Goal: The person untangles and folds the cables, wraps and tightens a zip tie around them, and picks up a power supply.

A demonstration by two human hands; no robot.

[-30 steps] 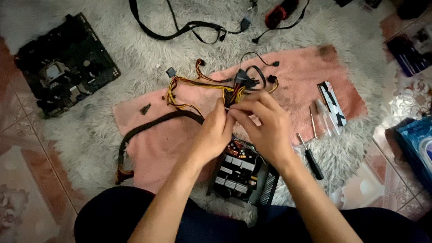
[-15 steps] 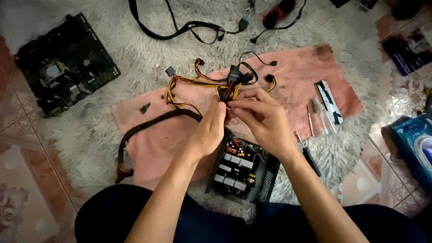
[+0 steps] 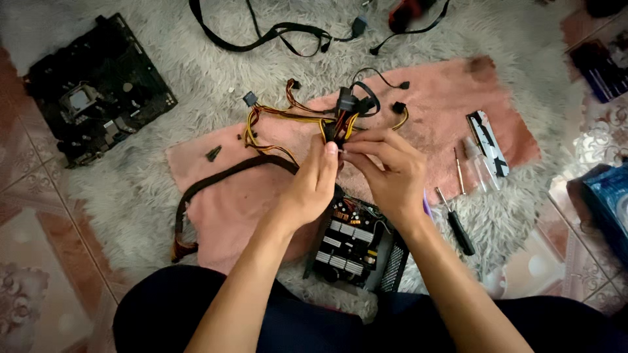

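Both hands meet over a pink cloth. My left hand and my right hand pinch the bundle of yellow, red and black wires between fingertips, just below its black connectors. The wires fan out to the left and right, ending in small black plugs. Directly under my wrists sits an opened power supply box, its circuit board and heat sinks exposed. A thick black sleeved cable curves from the bundle down to the left.
A black motherboard lies at the upper left on the shaggy white rug. Screwdrivers, a clear small bottle and a black-and-white stick lie to the right. Black straps lie at the top; a blue box sits far right.
Both hands have shifted slightly up the wire bundle, and the bundle is drawn tighter above the fingertips. The view has drifted a little.
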